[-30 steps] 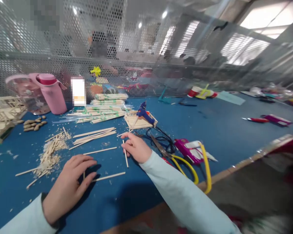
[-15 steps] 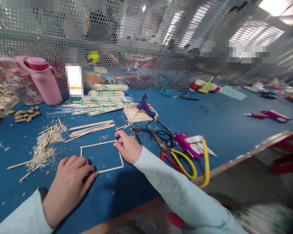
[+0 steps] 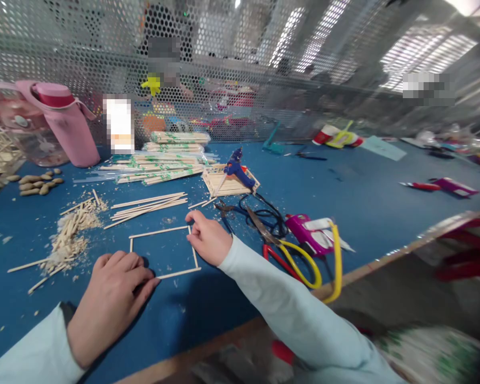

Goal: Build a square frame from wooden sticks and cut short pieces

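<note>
On the blue tabletop lies a four-sided frame of thin wooden sticks (image 3: pixel 160 231). My left hand (image 3: pixel 112 301) covers its near left corner, fingers curled, with thumb and index finger closed at the end of the near stick. At the far right corner, my right hand (image 3: pixel 208 237) pinches the frame between thumb and fingers. Several loose sticks (image 3: pixel 148 209) lie just beyond the frame. Left of it is a heap of short stick pieces and crumbs (image 3: pixel 70 232). A blue glue gun (image 3: pixel 238 169) rests on a small wooden stick structure (image 3: pixel 220 186) further back.
Scissors with yellow and red handles (image 3: pixel 282 245), dark pliers (image 3: pixel 224 208) and a purple utility knife (image 3: pixel 310 234) lie right of my right hand. Bagged stick bundles (image 3: pixel 164 160), peanuts (image 3: pixel 36 184) and a pink bottle (image 3: pixel 70 128) stand or lie behind. A perforated metal screen (image 3: pixel 216 69) borders the table's back.
The view has shifted slightly, so the table things sit a little higher and further left in it. Both hands keep their places on the stick frame.
</note>
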Tool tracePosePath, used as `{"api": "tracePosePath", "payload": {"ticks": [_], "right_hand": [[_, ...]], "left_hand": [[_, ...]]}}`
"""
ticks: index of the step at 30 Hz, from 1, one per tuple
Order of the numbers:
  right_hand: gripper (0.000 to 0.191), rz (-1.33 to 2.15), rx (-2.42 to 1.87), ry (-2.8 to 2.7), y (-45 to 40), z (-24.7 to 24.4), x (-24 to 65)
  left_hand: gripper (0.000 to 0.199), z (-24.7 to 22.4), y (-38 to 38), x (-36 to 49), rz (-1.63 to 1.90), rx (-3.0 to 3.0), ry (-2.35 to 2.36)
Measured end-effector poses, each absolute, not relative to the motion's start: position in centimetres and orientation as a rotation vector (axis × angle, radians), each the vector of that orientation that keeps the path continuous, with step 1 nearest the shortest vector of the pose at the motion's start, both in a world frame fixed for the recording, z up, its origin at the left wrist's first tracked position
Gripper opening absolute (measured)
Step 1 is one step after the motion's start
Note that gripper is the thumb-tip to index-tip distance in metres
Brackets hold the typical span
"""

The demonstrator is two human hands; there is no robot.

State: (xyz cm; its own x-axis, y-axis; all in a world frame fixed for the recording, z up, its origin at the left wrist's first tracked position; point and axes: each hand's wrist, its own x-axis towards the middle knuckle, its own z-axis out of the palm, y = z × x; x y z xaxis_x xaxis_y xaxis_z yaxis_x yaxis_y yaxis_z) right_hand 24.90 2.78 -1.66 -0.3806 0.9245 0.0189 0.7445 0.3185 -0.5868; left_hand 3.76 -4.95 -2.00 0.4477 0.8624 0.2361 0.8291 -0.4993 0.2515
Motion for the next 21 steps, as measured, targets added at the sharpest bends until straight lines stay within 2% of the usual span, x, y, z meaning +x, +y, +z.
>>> {"api": "tracePosePath", "payload": {"ticks": [6,13,21], "right_hand": [[0.032,0.722,-1.417,-2.289,2.9,-1.7,25.0],[0.012,0.651,-1.416,-2.027,3.4,-1.0,25.9],[0.023,0.581,-1.461,-2.056,3.1,-0.2,26.6]], "left_hand": [[0.025,-1.9,-4.8,3.7,0.516,2.593,1.523],[0.023,-1.7,-4.9,3.8,0.582,2.575,1.554],[0.031,-0.8,-1.9,0.1,0.944,2.346,1.875]]}}
